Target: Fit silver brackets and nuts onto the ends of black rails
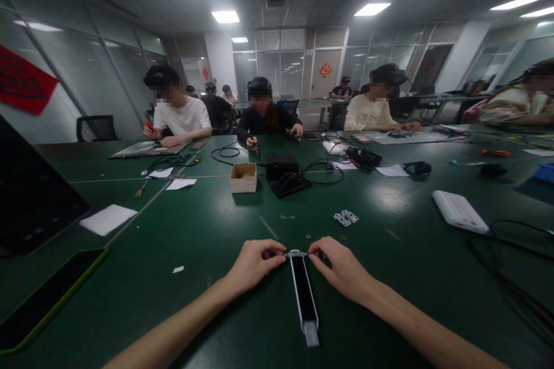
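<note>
A long, narrow strip-shaped piece (304, 288) lies on the green table in front of me, with a black face, a white rim and a pale tab at its near end. At its far end is a small metallic part (296, 253). My left hand (256, 262) pinches at the left side of that end, thumb and forefinger closed. From the right, my right hand (336, 265) pinches at the same end. What sits between the fingertips is too small to name. Just beyond the hands are small loose bits (308, 236) and flat silver metal plates (346, 218).
Farther off stand an open cardboard box (243, 179) and a black box (281, 166). A white power bank (459, 211) and cables are at right. A green-edged phone (52, 297), a dark screen (34, 190) and white paper (108, 219) are left. Several people work across the table (208, 202).
</note>
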